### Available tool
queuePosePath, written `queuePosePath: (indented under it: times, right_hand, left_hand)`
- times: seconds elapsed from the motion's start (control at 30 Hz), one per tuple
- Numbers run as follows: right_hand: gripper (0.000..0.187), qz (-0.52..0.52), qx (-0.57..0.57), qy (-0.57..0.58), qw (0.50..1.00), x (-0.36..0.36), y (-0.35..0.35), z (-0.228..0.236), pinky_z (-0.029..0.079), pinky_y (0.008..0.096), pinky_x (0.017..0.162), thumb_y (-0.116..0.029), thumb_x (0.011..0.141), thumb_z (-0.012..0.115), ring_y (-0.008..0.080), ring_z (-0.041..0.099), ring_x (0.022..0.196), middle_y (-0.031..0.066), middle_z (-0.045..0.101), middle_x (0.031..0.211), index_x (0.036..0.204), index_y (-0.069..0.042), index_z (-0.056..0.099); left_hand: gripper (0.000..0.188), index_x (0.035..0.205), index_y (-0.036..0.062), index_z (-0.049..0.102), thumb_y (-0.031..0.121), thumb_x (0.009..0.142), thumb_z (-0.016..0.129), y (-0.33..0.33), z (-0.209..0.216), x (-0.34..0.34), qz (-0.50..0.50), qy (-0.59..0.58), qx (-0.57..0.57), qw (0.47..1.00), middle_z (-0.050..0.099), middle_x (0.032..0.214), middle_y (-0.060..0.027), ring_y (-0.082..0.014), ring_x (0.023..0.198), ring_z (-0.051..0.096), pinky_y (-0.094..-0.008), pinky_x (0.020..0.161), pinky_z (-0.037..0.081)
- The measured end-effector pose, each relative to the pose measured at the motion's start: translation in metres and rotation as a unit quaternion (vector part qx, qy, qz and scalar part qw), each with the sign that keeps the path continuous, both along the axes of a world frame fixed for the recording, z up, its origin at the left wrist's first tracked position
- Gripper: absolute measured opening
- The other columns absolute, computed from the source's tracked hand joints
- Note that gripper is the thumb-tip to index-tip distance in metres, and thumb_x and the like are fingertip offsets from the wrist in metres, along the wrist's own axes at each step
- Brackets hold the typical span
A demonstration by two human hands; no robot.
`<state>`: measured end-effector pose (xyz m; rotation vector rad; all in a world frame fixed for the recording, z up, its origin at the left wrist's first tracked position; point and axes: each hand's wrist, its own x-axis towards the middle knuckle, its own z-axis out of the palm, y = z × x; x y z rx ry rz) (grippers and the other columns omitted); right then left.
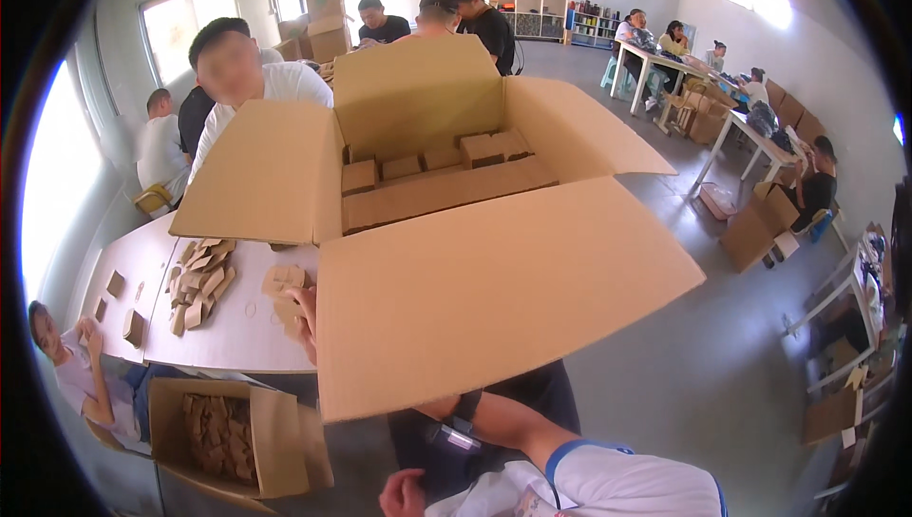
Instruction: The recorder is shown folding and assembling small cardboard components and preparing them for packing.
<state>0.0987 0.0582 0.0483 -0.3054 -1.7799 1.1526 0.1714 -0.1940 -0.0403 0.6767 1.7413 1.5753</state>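
Note:
A large open cardboard box (513, 279) fills the middle, its flaps spread wide. Small folded cardboard boxes (484, 149) lie inside in rows. My right arm, with a dark wristband, passes beneath the near flap. Past the flap's left edge, the fingers of my right hand (306, 319) close on some flat cardboard pieces (287, 281) on the white table; the flap hides most of this hand. At the lower edge, my left hand (402, 494) shows in part with curled fingers, close to my white shirt. What it holds, if anything, is hidden.
A pile of cardboard pieces (199, 284) lies on the white table (237, 351), beside a few small boxes. Below it stands an open carton (275, 422) of cardboard pieces. People sit around the left side and back; more tables (655, 56) and cartons line the right.

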Motion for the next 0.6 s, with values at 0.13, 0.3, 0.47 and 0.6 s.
queuePosePath:
  times: [0.13,0.3,0.47,0.6]
  right_hand:
    - [0.032,0.090,-0.069,0.070,0.991,0.029,-0.032,-0.002,0.048,0.0392,0.086,-0.011,0.088,0.062,0.0281,0.059,0.097,0.0113,0.059,0.107,0.119,-0.003,0.058]
    - [0.042,0.184,-0.073,-0.089,0.976,0.078,-0.096,-0.020,0.048,0.0354,0.088,-0.004,0.091,0.058,0.0242,0.059,0.104,0.0135,0.060,0.112,0.132,-0.004,0.048]
    - [0.039,0.263,-0.255,-0.142,0.920,0.140,-0.133,-0.053,0.048,0.0362,0.093,-0.006,0.092,0.058,0.0285,0.062,0.108,0.0150,0.061,0.118,0.130,-0.006,0.048]
    - [0.030,0.150,-0.082,-0.158,0.972,0.178,-0.109,-0.064,0.055,0.0355,0.080,-0.001,0.090,0.061,0.0313,0.066,0.100,0.0114,0.065,0.112,0.119,-0.008,0.058]
  left_hand:
    - [0.028,0.113,0.0020,0.060,0.024,0.100,0.048,-0.004,0.002,-0.031,0.133,0.039,0.046,0.989,0.053,0.075,0.0015,-0.0052,0.061,0.046,-0.0220,0.051,0.035]
    - [0.051,0.136,0.0017,0.043,0.036,0.099,0.048,0.018,0.027,-0.034,0.157,0.058,0.245,0.955,0.052,0.120,-0.0076,-0.0161,0.100,0.054,-0.0302,0.084,0.043]
    - [0.053,0.135,0.0001,0.041,0.037,0.099,0.048,0.034,0.029,-0.027,-0.010,-0.043,0.268,0.962,0.051,0.135,-0.0150,-0.0258,0.121,0.053,-0.0378,0.104,0.040]
    - [0.041,0.122,0.0019,0.048,0.036,0.100,0.046,0.039,0.005,0.003,0.029,-0.173,0.227,0.958,0.061,0.118,-0.0208,-0.0325,0.123,0.052,-0.0405,0.105,0.039]
